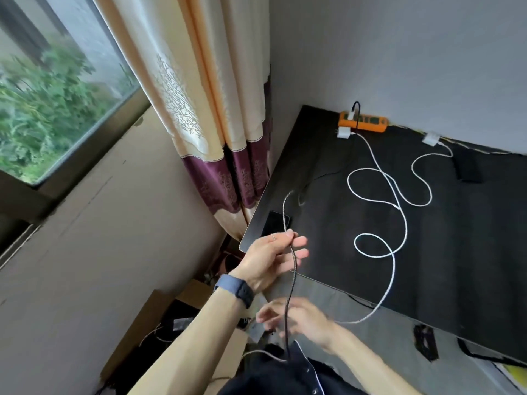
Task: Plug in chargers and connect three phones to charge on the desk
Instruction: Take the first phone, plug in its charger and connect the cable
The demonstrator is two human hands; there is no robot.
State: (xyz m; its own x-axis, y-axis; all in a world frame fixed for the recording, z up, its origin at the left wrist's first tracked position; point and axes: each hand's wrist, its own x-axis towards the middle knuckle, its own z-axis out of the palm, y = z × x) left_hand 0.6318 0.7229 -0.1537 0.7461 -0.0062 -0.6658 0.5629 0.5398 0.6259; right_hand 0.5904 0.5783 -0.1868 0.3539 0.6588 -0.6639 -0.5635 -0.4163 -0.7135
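Note:
My left hand (271,259) pinches a dark braided cable (291,280) above the black desk's (356,283) front left corner; the cable hangs down past my lap. Lower down, my right hand (302,316) is blurred, its fingers curled around the same cable. A black phone (276,223) lies flat on the desk just beyond my left hand. At the back stands an orange power strip (368,122) with a white charger (343,132) and a black cable (356,112) plugged in. A long white cable (379,178) loops over the desk and off its front edge. A second white charger (431,138) lies further right with its own looped cable (422,178).
A dark object (467,168) lies near the desk's back right. A curtain (216,109) hangs left of the desk beside a window (51,89). Cardboard boxes (159,323) and clutter sit on the floor below the desk corner.

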